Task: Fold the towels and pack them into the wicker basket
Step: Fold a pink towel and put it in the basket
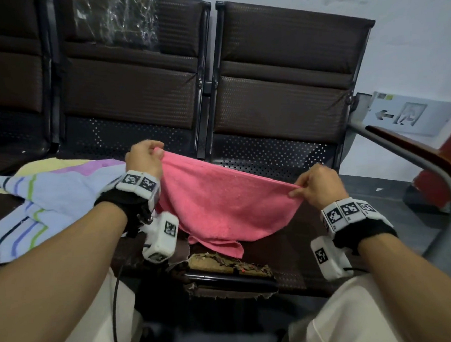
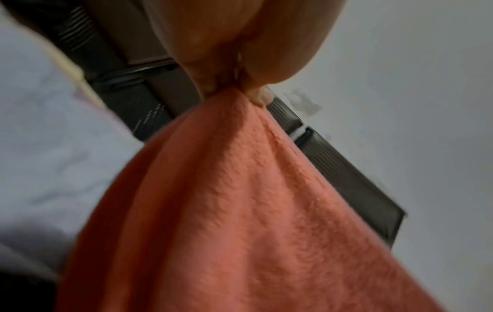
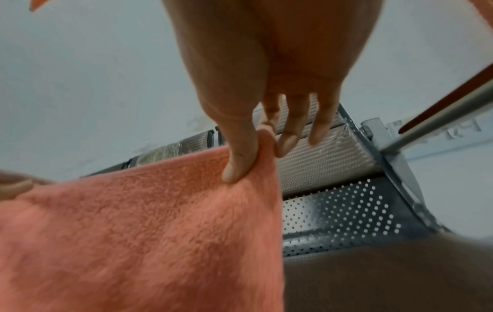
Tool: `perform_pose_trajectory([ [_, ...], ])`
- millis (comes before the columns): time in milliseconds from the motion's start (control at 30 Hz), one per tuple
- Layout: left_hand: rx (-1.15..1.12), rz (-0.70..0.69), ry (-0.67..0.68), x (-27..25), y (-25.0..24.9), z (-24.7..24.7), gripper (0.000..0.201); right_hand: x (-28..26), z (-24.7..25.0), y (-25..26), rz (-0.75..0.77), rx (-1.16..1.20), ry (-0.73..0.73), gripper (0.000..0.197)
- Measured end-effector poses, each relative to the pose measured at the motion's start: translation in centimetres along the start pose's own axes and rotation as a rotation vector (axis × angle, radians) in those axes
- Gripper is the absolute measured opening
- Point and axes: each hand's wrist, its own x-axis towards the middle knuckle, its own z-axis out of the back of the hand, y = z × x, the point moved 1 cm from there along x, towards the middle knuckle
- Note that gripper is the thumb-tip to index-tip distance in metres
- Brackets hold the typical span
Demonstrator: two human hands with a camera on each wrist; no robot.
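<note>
Your left hand [image 1: 144,157] pinches one top corner of the pink towel [image 1: 222,197], fingers curled tight around the bunched cloth; the left wrist view shows the fabric gathered into that grip and fanning downward from it. Your right hand [image 1: 317,185] pinches the opposite top corner at about 3 o'clock from the left hand and somewhat lower. In the right wrist view your thumb [image 3: 240,160] presses the towel's edge against the forefinger, while the other fingers hang loose just beside the cloth without touching it.

The towel stretches between both hands, its top edge sloping down toward the right hand. Its body sags below them, and its lower end rests bunched on the brown seat [image 1: 290,248] in front of you, just above the torn front edge [image 1: 224,263] at 6 o'clock from the towel.

A striped pale blue towel [image 1: 44,205] lies spread on the next seat, at 9 o'clock from your left hand, overlapping a yellow and purple towel [image 1: 68,166] behind it. A metal armrest [image 1: 416,159] curves past at 3 o'clock from your right hand, well apart from it.
</note>
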Motion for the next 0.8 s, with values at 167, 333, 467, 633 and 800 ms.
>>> perform_pose_trajectory([
  [167, 0.221, -0.106, 0.191, -1.2, -0.5, 0.5, 0.019, 0.4, -0.3, -1.0, -0.129, 0.157, 0.032, 0.021],
  [333, 0.225, -0.151, 0.34, -4.7, -2.7, 0.1, 0.013, 0.0, 0.8, 0.0, -0.177, 0.392, -0.079, 0.032],
  [467, 0.177, -0.208, 0.418, -6.5, -4.8, -0.3, 0.016, 0.5, 3.0, 1.9, -0.195, 0.523, -0.275, 0.018],
  [633, 0.202, -0.274, 0.335, -5.0, -9.0, 2.2, 0.019, 0.2, 7.5, 3.1, -0.189, 0.596, -0.404, 0.015],
  [800, 0.046, -0.263, 0.111, -3.3, -13.1, 5.5, 0.02, -0.1, 12.0, 4.4, -0.187, 0.628, -0.591, 0.015],
])
